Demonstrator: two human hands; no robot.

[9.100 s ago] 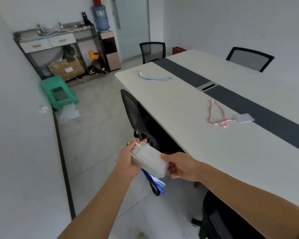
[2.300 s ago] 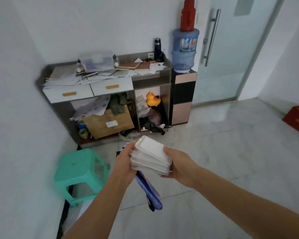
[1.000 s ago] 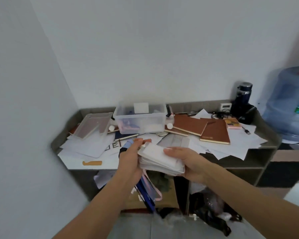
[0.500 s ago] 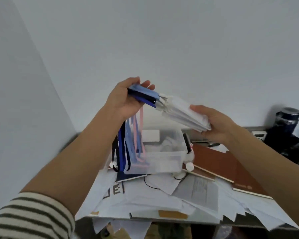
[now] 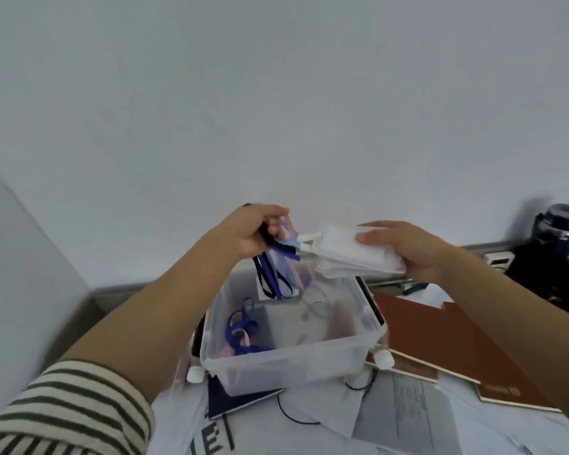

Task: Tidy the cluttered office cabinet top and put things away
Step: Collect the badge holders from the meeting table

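Note:
My right hand [image 5: 404, 247] grips a stack of clear white badge holders [image 5: 349, 254], thumb on top. My left hand [image 5: 253, 231] grips their bunched lanyards [image 5: 276, 270], blue, black and pink, whose loops hang down into the mouth of a clear plastic bin [image 5: 293, 353]. Both hands hold the bundle just above the bin's back half. The bin sits on the cluttered cabinet top and holds blue and pink lanyards [image 5: 240, 333] at its left side.
Loose papers [image 5: 408, 408] cover the cabinet top in front of the bin. Brown notebooks [image 5: 440, 336] lie to the right, a dark booklet [image 5: 240, 402] under the bin's front. A dark flask [image 5: 559, 244] stands at the far right by the wall.
I walked from the meeting table to the cabinet with the badge bundle. In the last half second both hands came down from a raised position to just above the bin, lanyard loops dipping in.

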